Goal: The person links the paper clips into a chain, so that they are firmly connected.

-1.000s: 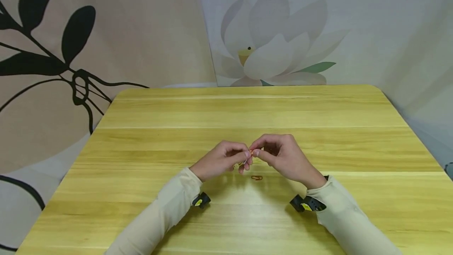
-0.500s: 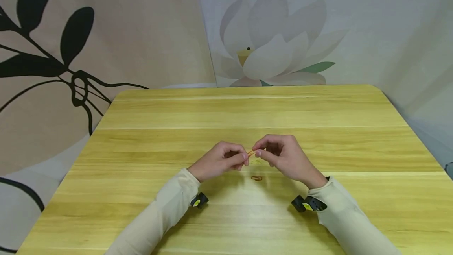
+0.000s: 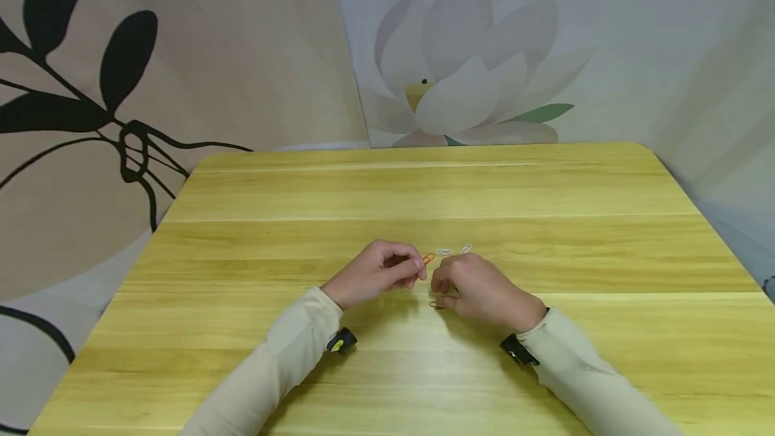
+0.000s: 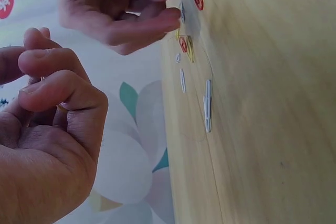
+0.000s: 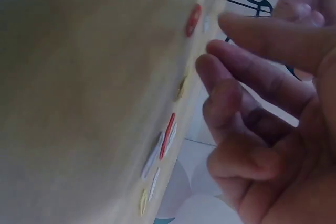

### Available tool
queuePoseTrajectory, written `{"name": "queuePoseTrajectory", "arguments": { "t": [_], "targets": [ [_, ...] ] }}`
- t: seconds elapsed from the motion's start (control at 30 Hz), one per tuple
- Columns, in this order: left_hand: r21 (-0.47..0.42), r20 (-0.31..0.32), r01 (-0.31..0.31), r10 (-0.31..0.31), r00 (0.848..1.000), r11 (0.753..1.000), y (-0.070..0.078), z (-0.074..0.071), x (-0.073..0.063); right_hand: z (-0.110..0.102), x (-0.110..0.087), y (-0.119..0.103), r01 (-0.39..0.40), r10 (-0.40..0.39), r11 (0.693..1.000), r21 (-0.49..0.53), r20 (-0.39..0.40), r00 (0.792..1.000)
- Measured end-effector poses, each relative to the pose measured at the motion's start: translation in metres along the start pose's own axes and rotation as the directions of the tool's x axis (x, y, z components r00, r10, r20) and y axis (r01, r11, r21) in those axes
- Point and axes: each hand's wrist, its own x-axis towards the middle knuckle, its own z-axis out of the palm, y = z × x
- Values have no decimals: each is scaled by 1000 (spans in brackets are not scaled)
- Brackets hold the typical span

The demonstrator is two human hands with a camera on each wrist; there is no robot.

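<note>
My left hand (image 3: 383, 274) pinches an orange paper clip (image 3: 428, 258) between thumb and fingers, its end poking out to the right. A sliver of yellow (image 4: 62, 108) shows among those curled fingers in the left wrist view; its shape is hidden. Just over the wooden table, my right hand (image 3: 484, 291) reaches down beside a red paper clip (image 3: 432, 305). The right wrist view has the thumb and fingers apart, with that red paper clip (image 5: 193, 20) lying on the wood beyond the fingertips. Nothing shows between them.
Behind the right hand lie white paper clips (image 3: 445, 251) on the table (image 3: 363, 187). Yellow clips (image 5: 143, 202), another red clip (image 5: 167, 136) and more white ones are scattered there in the wrist views. A patterned curtain (image 3: 242, 52) hangs past the far edge.
My right hand has let go of the orange paper clip and moved down toward the red one. White clips behind it have come into sight. The left hand stays nearly still.
</note>
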Motion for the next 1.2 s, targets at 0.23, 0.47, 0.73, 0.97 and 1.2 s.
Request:
{"name": "queuePoseTrajectory", "arguments": {
  "t": [0.23,0.47,0.73,0.97,1.2],
  "targets": [
    [1,2,-3,3,1000,1000,-1,1,0,4,1,-5,-36,38,998,-52,34,999],
    [-10,9,-13,13,1000,1000,-4,2,1,2,5,-6,-48,48,999,-12,95,994],
    [-16,30,-10,11,999,1000,-2,3,-1,0,8,-8,-96,89,995,31,193,977],
    [-15,33,3,-2,999,1000,-3,3,-2,4,5,-8,-75,68,997,37,160,985],
    [-42,18,4,-4,1000,999,-1,5,-2,0,1,-1,-41,36,992,119,44,998]
  ]
}}
